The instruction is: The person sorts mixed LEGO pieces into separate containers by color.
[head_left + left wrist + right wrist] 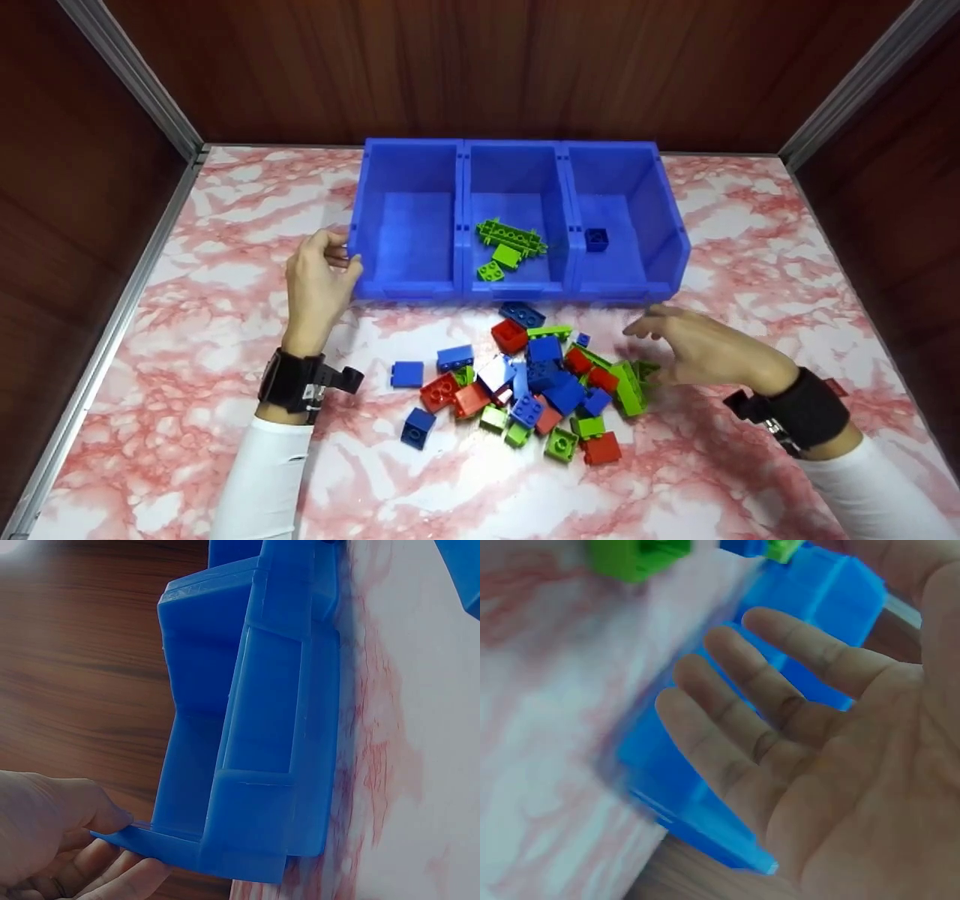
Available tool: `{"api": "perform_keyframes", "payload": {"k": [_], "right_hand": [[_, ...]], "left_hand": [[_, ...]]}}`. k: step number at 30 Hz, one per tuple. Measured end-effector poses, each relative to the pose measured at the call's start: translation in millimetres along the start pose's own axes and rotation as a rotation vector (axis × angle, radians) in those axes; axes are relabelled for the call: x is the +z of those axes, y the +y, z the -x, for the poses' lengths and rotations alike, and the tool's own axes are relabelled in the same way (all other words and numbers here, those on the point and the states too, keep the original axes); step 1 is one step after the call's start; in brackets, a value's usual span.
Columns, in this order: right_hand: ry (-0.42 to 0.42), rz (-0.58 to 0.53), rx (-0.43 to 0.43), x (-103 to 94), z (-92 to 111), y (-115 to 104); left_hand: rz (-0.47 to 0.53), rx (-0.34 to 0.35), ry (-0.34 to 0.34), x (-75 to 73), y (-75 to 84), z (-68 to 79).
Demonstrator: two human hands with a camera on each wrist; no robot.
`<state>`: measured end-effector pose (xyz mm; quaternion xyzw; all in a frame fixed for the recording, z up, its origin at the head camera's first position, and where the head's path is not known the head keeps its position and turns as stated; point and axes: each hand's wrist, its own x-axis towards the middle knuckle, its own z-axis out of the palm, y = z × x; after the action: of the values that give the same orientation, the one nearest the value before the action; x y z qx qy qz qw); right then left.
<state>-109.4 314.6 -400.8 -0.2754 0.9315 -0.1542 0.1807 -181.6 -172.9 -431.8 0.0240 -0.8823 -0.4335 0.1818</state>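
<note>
The left hand (319, 281) pinches the outer side wall of the blue plastic bin with three open compartments (405, 291), thumb over the rim and fingers outside; apply this hold at the rim so the bin does not slide, and press lightly, since the thin wall would probably flex under a hard squeeze. The right hand (694, 345) is empty, its fingers extended and slightly spread, beside the loose pile of red, blue and green plastic building bricks (564, 392), which lies on the pink-and-white marbled tabletop (187, 375) in front of the bin. For the pick that appears to be in hand, approach from the right edge of the pile, where the long bright-green rectangular brick (628, 388) is readily accessible; grasp across its narrow sides and lift vertically to limit disturbance of adjoining bricks. Clear the bin's front wall before lowering any piece. Release low: the middle compartment holds the flat green plastic base with side pegs (511, 237) and two smaller green bricks, and the right compartment holds a small dark-blue brick (596, 240); a dropped piece could bounce off these. Take care not to sweep the stud-topped dark-blue brick (521, 315) near the front wall.
</note>
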Motion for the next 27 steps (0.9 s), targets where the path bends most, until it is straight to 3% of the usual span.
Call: {"api": "perform_keyframes", "payload": {"k": [6, 12, 27], "right_hand": [[-0.012, -0.055, -0.015, 17.3, 0.1, 6.8], [0.016, -0.015, -0.047, 27.5, -2.1, 10.5], [0.044, -0.004, -0.042, 24.6, -1.4, 14.1]], "left_hand": [[0.008, -0.002, 0.001, -1.0, -0.6, -0.4], [0.015, -0.007, -0.009, -0.5, 0.5, -1.8], [0.021, -0.010, -0.018, -0.5, -0.9, -0.4]]}}
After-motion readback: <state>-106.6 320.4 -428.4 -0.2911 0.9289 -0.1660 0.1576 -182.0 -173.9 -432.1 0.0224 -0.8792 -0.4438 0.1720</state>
